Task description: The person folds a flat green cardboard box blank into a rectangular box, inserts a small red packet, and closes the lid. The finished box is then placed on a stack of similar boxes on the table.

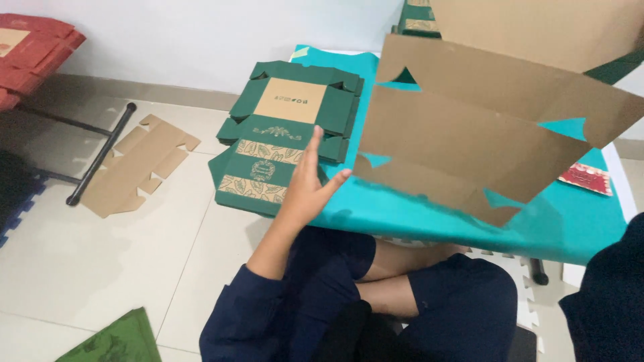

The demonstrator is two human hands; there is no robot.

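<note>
Place: a box-packing workroom is suggested.
Signs: flat green boxes point(285, 144) are stacked on a tiled floor point(87, 261); loose cardboard point(137, 164) is scattered.

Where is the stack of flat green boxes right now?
In the head view, the stack of flat green boxes lies left of centre, at the teal table's left edge, just beyond the open left hand.

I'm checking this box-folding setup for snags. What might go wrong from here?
1. The big brown cardboard blank is up in the air while the left hand is open and off it; the right hand is out of view, so the blank may sag or bend.
2. The stack of green flat boxes overhangs the teal table edge and might slide off.
</note>
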